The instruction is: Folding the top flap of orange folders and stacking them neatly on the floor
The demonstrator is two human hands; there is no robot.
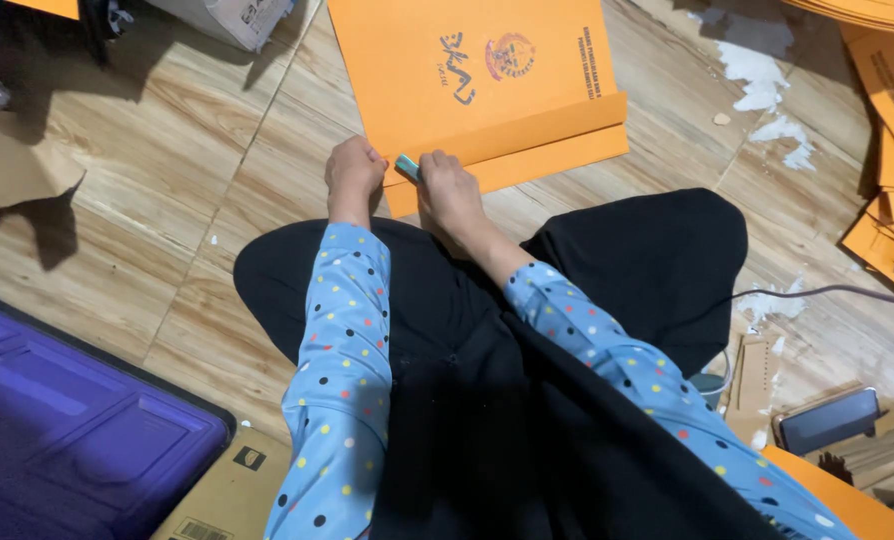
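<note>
Head view: right hand (450, 190) pinches a teal tool (408, 166) against the orange folder (487, 80); left hand (354, 168) curls shut, pressing its edge.

I wear light blue long sleeves dotted with small yellow, red, black and white spots, a loose black garment over my lap, and my hands are bare

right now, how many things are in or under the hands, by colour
orange: 1, the folded card folder that the left hand presses on the floor
teal: 1, the small tool that the right hand holds at the folder's fold
total: 2
</note>
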